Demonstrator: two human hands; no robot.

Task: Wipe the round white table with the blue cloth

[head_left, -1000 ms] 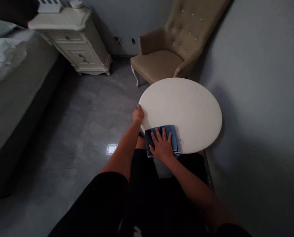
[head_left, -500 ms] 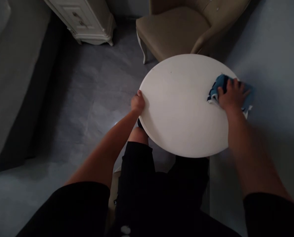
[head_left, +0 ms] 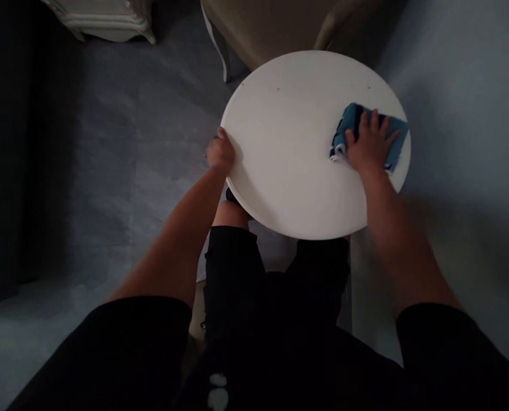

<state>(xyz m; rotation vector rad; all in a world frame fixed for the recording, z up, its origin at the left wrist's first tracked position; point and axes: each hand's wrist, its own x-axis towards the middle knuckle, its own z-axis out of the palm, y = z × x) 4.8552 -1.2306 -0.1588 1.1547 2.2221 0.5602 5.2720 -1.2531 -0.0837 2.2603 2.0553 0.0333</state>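
"listing the left hand (head_left: 220, 153) first: what is it doing?"

"it is gripping the left rim of a white tabletop (head_left: 291, 148), one item, rounded; the thumb is showing at the edge, and the fingers curling beneath are hiding from view."

"and the right hand (head_left: 369, 142)?"

"it is lying palm down on a cloth (head_left: 344, 125), blue with darker bands, folded, pale at one edge. the fingers are spreading loosely across it, pressing rather than clenching."

"where is that cloth resting?"

"on the right part of the tabletop, its outer corner reaching the rim. a few small dark specks (head_left: 278, 89) are dotting the far part of the surface."

"surroundings?"

"one beige chair (head_left: 258, 28), standing just beyond the far rim, a pale curved leg showing; one white cabinet (head_left: 113, 23), only its base showing, standing farther left on the grey floor (head_left: 164, 103); one grey wall (head_left: 464, 114), running along the right side. black shorts (head_left: 233, 251) are showing below the near rim."
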